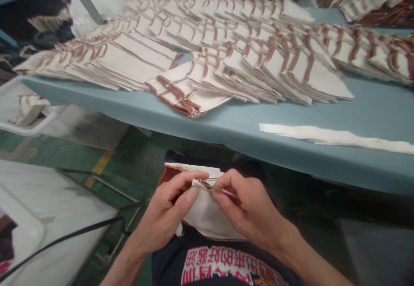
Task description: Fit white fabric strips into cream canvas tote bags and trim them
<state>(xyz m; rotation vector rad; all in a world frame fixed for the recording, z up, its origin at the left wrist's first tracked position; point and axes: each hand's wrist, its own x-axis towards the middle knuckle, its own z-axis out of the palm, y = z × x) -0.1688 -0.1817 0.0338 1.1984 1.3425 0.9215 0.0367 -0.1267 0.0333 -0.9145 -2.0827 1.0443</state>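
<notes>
A cream fabric piece with brown trim (207, 217) lies across my lap. My left hand (174, 199) pinches a raised edge of it between thumb and fingers. In my right hand (242, 199) is a slim tool with a pink handle (230, 193) and a thin metal tip; its exact kind cannot be made out. The tip meets the fabric edge right beside my left fingertips. Both hands are close together, and the fingers hide part of the edge.
A blue-topped table (371, 100) stretches ahead, bearing overlapping rows of cream fabric pieces with brown strips (271, 66). A white strip (336, 137) lies near its front edge. At the left stand a white bin (42, 124) and a pale marbled surface (71, 208).
</notes>
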